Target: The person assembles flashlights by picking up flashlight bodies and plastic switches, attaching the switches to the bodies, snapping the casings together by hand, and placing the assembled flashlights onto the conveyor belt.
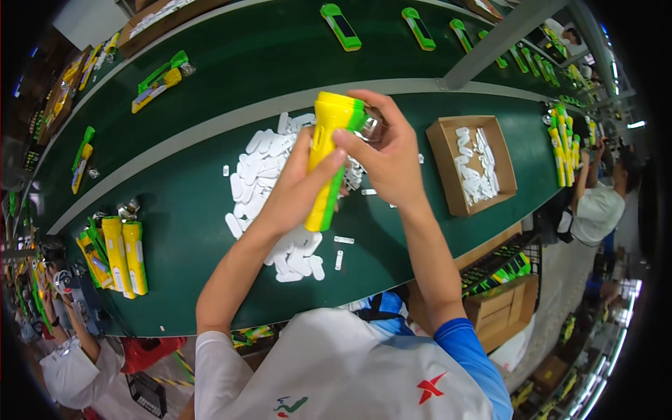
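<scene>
A yellow and green flashlight [326,129] is held over the green bench, its wide head up and tilted slightly right. My left hand [297,183] wraps around its body, thumb across the front. My right hand [392,150] grips the head, its thumb on the side and its index finger at the upper rim. A shiny, silvery cup-shaped piece [371,128] shows between that hand and the flashlight head; whether it is attached, I cannot tell. Beneath my hands lies a heap of white oval plastic pieces [260,166], partly hidden by my arms.
An open cardboard box [505,168] of white pieces stands to the right. Several flashlights [134,255] lie at left, more [558,143] at far right. Beyond a grey rail [189,136], green and yellow units [341,28] lie on a green surface. Co-workers [600,210] sit on both sides.
</scene>
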`<state>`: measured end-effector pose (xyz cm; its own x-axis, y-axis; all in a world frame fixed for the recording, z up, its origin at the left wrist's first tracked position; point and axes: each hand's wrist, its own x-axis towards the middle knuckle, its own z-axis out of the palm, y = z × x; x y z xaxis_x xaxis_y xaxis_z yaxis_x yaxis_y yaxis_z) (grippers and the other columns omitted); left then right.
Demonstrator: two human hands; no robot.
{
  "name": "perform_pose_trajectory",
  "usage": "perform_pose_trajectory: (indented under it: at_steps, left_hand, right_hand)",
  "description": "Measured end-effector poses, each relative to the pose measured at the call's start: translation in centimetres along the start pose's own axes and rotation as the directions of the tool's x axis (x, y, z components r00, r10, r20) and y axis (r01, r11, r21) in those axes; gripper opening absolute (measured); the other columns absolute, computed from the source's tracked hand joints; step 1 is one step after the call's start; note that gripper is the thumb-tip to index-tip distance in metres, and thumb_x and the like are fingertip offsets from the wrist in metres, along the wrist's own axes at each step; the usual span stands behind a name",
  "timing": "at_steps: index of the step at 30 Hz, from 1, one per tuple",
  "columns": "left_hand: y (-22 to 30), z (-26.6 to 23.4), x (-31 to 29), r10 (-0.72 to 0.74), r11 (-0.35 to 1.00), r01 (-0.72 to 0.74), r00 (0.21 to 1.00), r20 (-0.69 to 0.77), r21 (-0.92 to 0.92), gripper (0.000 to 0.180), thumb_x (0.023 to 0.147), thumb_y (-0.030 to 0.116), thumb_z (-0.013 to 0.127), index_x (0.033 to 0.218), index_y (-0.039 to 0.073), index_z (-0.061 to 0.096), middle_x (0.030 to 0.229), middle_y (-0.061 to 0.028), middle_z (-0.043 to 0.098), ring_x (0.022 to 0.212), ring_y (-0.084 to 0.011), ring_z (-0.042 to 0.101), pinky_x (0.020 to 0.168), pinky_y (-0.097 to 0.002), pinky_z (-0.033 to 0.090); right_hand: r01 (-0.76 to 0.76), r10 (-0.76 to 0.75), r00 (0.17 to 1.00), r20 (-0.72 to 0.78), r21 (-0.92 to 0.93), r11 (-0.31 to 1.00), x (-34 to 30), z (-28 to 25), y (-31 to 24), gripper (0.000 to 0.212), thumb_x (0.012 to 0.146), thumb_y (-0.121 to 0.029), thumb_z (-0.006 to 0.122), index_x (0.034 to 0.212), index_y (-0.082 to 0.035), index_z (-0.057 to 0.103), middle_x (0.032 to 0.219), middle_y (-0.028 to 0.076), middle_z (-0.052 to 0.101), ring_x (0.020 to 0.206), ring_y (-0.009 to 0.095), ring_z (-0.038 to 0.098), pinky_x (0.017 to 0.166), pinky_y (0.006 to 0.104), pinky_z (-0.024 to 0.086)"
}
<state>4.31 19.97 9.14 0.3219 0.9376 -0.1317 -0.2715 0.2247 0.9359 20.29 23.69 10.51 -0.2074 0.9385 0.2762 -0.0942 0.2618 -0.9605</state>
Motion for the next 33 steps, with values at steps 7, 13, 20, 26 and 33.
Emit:
perform_pose_trajectory:
  at_steps: [7,13,20,26,33]
  left_hand:
    - [1.7,-3.0,1.4,0.099,0.954,-0.183,0.939,-0.329,-0.236,0.030,0.104,0.034,0.048,0.112,0.006,0.048,0.091,-0.0101,0.061,0.060,-0.0148,0.063,0.048,-0.0276,0.053]
    - [1.1,-5.8,0.8,-0.033,0.863,-0.149,0.937,-0.348,-0.483,0.034,0.102,0.036,0.051,0.118,0.006,0.051,0.092,-0.0112,0.061,0.064,-0.0169,0.062,0.050,-0.0315,0.053]
    - [0.8,-5.2,1.2,-0.108,0.837,-0.040,0.966,-0.236,-0.546,0.035,0.100,0.035,0.054,0.119,0.006,0.051,0.093,-0.0100,0.061,0.067,-0.0173,0.062,0.053,-0.0330,0.053]
    - [1.5,-4.8,0.9,-0.039,0.895,-0.091,0.959,-0.280,-0.436,0.031,0.100,0.034,0.056,0.116,0.008,0.049,0.091,-0.0071,0.061,0.067,-0.0152,0.061,0.055,-0.0312,0.053]
    - [1.4,-3.6,0.5,0.188,0.954,-0.270,0.878,-0.440,-0.130,0.028,0.104,0.030,0.052,0.121,0.010,0.043,0.092,-0.0061,0.060,0.068,-0.0120,0.060,0.057,-0.0258,0.050]
  right_hand:
    - [-0.067,0.028,0.996,-0.088,-0.482,0.874,-5.3,-0.3,1.8,0.030,0.086,-0.016,0.076,0.111,-0.001,0.065,0.101,0.011,0.070,0.086,0.017,0.067,0.073,0.0300,0.053]
    - [0.177,0.219,0.902,0.373,-0.781,0.600,-10.9,4.8,3.2,0.023,0.080,-0.012,0.075,0.103,-0.009,0.070,0.087,0.007,0.064,0.077,0.026,0.066,0.068,0.0375,0.054]
    - [0.135,0.175,0.926,0.334,-0.727,0.673,-11.0,4.3,4.1,0.024,0.081,-0.005,0.071,0.105,-0.007,0.069,0.085,0.009,0.063,0.071,0.025,0.065,0.064,0.0366,0.054]
    - [-0.025,0.157,0.956,0.246,-0.469,0.883,-5.5,2.8,-1.5,0.017,0.082,0.002,0.071,0.099,0.000,0.073,0.086,0.008,0.071,0.073,0.011,0.065,0.068,0.0225,0.052]
    - [0.032,-0.032,0.999,0.002,0.041,0.999,1.5,2.9,-2.6,0.014,0.084,0.001,0.076,0.084,0.002,0.062,0.087,0.010,0.071,0.078,0.010,0.066,0.073,0.0230,0.054]
